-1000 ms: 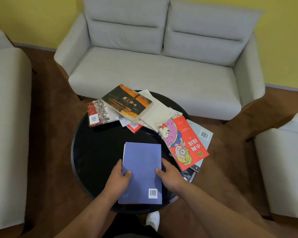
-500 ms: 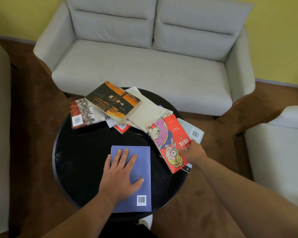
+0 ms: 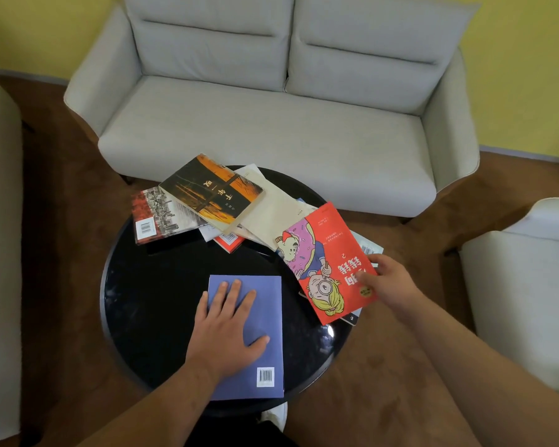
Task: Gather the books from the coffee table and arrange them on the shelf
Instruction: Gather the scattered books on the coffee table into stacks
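Pressing flat on blue book (image 3: 269,301), L hand (image 3: 227,330) fingers straight; R hand (image 3: 388,282) pinches red book (image 3: 324,250) at edge.

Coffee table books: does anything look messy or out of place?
Most books lie in a crooked, overlapping heap on the far side of the table. The red cartoon book, pinched by the right hand, overhangs the right edge.

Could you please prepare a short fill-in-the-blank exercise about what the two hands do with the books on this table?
1. The left hand rests flat on the blue book, whose near corner shows a ____.
2. The right hand grips a cartoon book whose cover is ____.
3. The round coffee table has a ____ top.
Missing words: barcode; red; black.
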The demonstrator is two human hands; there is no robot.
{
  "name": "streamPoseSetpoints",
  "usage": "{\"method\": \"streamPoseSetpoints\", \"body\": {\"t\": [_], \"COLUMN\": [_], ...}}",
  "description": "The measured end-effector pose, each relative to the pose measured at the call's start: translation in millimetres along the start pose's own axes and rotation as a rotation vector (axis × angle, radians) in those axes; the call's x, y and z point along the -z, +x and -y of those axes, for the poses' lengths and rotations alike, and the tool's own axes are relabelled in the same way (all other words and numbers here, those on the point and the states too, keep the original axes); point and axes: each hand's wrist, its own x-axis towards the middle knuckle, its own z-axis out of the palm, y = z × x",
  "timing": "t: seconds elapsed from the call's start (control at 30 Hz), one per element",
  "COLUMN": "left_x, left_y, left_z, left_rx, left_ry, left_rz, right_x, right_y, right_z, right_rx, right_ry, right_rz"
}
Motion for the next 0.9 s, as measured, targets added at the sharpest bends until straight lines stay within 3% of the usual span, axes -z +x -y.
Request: {"method": "streamPoseSetpoints", "body": {"t": [0.17, 0.23, 0.33, 0.4, 0.53, 0.67, 0.8, 0.83, 0.9], "left_x": [7.9, 23.2, 62.0, 90.4, 129.8, 152.1, 139.3, 129.4, 105.5], "left_y": [-1.0, 1.0, 6.7, 7.3, 3.8, -6.9, -30.7, -36.2, -46.7], "left_z": [2.8, 1.1, -7.4, -18.8, -42.1, -40.2, -36.3, -34.4, -29.8], "left_rx": [0.006, 0.067, 0.158, 0.039, -0.154, -0.084, 0.08, 0.158, 0.332], "left_ry": [-0.069, -0.304, -0.594, -0.599, -0.506, -0.604, -0.913, -1.017, -1.139], "left_rz": [0.033, 0.043, -0.207, -0.346, -0.266, -0.299, -0.2, -0.178, -0.109], "right_x": [13.7, 16.9, 15.7, 9.8, 2.8, -0.9, -21.9, -30.3, -53.2], "right_y": [-36.9, -48.5, -71.7, -90.6, -130.9, -157.8, -152.6, -149.1, -142.0], "right_z": [37.6, 53.0, 75.0, 91.0, 126.5, 147.5, 129.4, 118.2, 92.0], "right_rx": [0.162, 0.231, 0.376, 0.497, 0.664, 0.74, 0.747, 0.678, 0.481], "right_ry": [-0.07, -0.225, -0.411, -0.497, -0.562, -0.493, -0.338, -0.253, -0.022], "right_rz": [0.028, 0.058, 0.119, 0.135, 0.127, 0.03, -0.379, -0.388, -0.222]}}
